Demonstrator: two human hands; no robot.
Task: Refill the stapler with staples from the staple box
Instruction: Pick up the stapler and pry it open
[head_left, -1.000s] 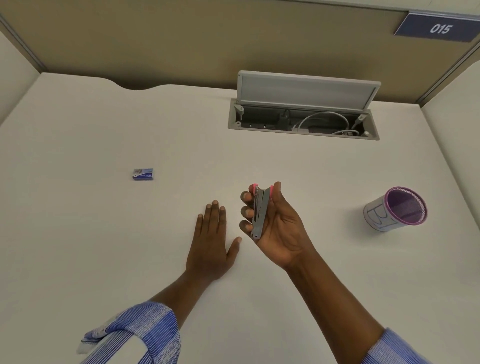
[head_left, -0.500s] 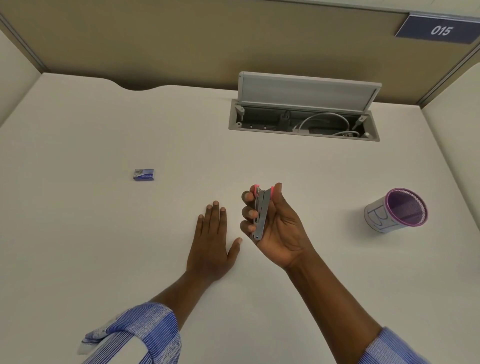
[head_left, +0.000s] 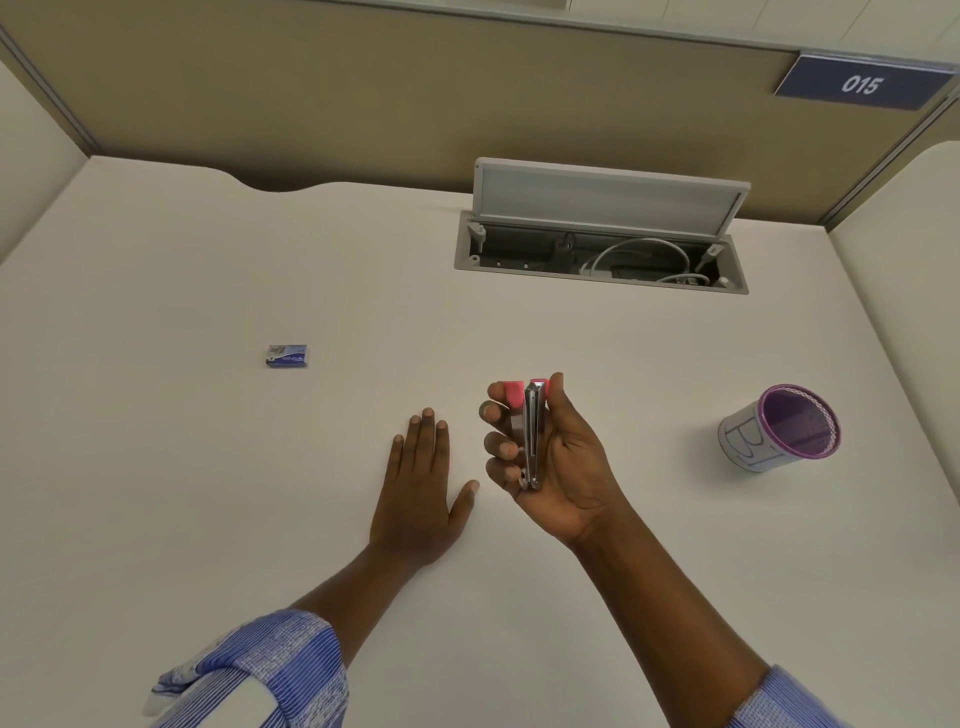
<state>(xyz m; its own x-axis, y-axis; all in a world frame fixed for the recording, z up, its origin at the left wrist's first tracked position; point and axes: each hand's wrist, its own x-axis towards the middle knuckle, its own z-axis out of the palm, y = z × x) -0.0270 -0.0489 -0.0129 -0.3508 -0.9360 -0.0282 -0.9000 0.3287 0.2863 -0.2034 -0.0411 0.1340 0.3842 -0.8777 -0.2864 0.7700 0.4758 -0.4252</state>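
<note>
at centre of the desk (head_left: 208, 467), raised off the surface, the stapler (head_left: 531, 434) sits in the right hand (head_left: 561, 467), palm up, fingers curled round it from the left and thumb along its right side. its long axis runs away from the person, pink end far, metal end near the heel of the palm. the metal channel faces up toward the camera; whether it is open cannot be told.

left hand (head_left: 421, 488) lies flat on the desk just beside the right, palm down, fingers spread a little, holding nothing.

staple box (head_left: 286, 356): small, blue, lying flat on the desk, well apart from both hands, far and to the left. its long axis runs left to right, crosswise to the stapler. the left hand is the nearer one and free, so judged the likely one to fetch it. box looks closed; no staples out, so the refill is judged barely begun.

further out: purple mesh cup (head_left: 779, 428) at right, open cable hatch (head_left: 602, 249) at the far edge.
</note>
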